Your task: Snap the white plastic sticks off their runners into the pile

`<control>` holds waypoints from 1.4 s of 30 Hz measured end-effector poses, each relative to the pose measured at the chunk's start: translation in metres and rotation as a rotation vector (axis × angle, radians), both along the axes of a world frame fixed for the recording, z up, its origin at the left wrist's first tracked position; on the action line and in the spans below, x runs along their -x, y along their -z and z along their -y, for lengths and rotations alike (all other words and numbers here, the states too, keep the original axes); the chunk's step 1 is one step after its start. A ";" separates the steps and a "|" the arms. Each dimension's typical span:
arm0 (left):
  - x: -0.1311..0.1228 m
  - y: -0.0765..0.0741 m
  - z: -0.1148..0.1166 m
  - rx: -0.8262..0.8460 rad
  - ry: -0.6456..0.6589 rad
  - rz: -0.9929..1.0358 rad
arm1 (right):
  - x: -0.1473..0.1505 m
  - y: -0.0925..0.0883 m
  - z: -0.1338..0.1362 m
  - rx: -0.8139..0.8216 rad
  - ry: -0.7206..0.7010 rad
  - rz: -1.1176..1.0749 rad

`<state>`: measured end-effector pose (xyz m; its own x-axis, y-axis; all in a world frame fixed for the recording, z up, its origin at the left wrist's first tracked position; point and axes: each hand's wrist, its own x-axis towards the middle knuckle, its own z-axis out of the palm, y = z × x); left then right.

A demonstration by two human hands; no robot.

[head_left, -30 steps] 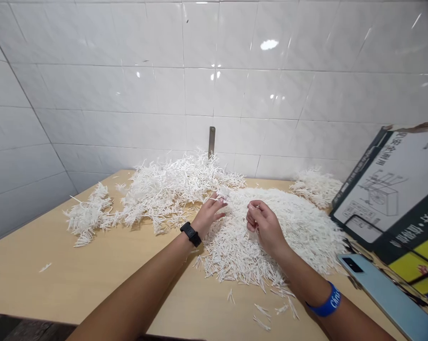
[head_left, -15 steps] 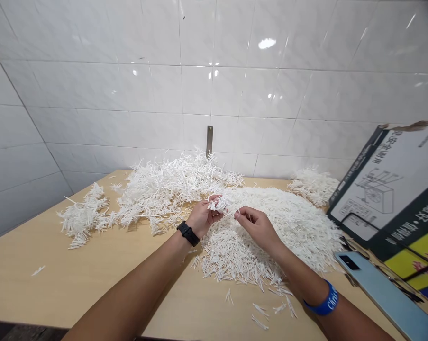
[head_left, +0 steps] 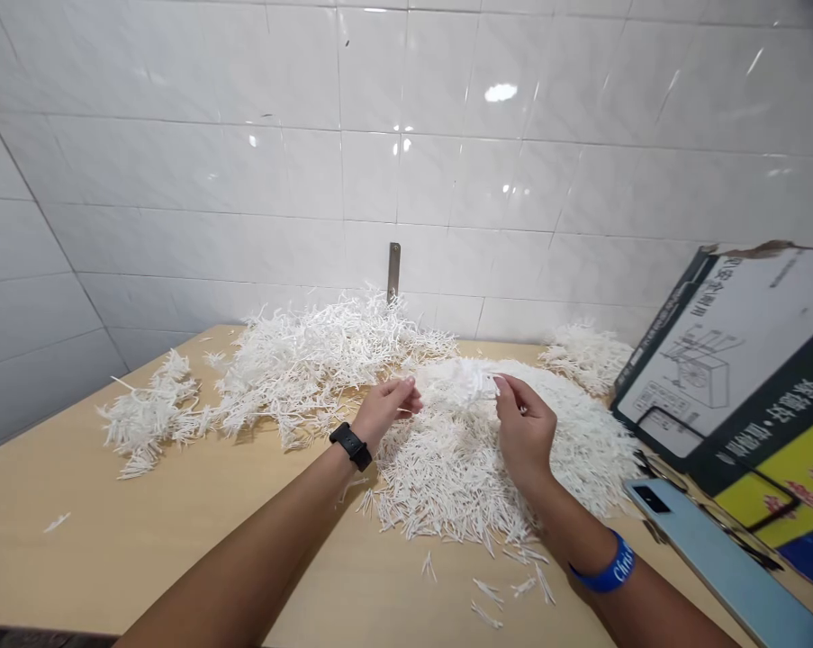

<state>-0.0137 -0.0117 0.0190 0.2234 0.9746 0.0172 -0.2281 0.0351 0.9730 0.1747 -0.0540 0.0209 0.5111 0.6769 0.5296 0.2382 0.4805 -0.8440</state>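
Tabletop (head_left: 142, 540) against white tiled wall (head_left: 244, 180)

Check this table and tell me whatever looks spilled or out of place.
A lone thin white stick lies far left on the pale wooden table, well apart from the heaps. A few loose white sticks have strayed in front of the main white pile, looking spilled. The printed cardboard carton at right has a torn top edge.

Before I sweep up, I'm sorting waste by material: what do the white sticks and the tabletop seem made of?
The white sticks look like plastic or stiff paper, thin and matte; the look cannot settle which. The tabletop looks like pale laminate, smooth with a faint shine.
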 end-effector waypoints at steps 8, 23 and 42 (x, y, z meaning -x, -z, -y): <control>-0.001 -0.004 0.012 -0.697 -0.175 -0.307 | -0.001 0.004 0.000 -0.221 0.037 0.164; -0.012 -0.009 0.024 -0.535 -0.275 -0.195 | 0.003 -0.006 0.001 -0.320 0.127 1.051; -0.001 -0.079 0.098 -1.254 0.071 -0.938 | -0.012 -0.139 0.095 -0.255 -0.234 1.876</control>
<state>-0.0124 -0.1097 0.0980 0.6622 0.4331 0.6115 0.4189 -0.8906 0.1770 0.1870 -0.1489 0.1597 -0.8336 0.4649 0.2981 0.5521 0.6876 0.4715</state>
